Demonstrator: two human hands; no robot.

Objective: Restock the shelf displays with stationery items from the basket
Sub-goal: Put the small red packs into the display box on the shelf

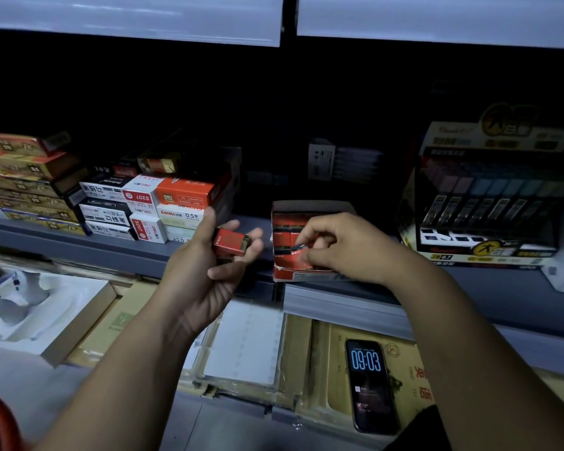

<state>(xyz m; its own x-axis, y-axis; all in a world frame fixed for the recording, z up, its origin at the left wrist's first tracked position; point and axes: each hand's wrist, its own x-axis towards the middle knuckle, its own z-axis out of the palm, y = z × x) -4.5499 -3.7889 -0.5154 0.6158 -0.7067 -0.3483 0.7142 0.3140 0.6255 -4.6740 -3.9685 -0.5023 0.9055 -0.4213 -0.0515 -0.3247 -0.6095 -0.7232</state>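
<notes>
Left hand point(209, 265) grips small red box point(232, 243) | right hand point(342, 249) pinches pack point(298, 248) in red carton point(285, 227) | phone point(370, 382) below

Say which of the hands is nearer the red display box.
Right: right hand pinches a pack in the display box; left hand holds a small red box beside it.

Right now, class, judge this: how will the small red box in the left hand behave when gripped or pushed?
Probably stiff: the red box shows sharp edges while the left hand pinches it. Likely light, since fingertips alone hold it. Its flat faces suggest it would slide, not roll.
</notes>
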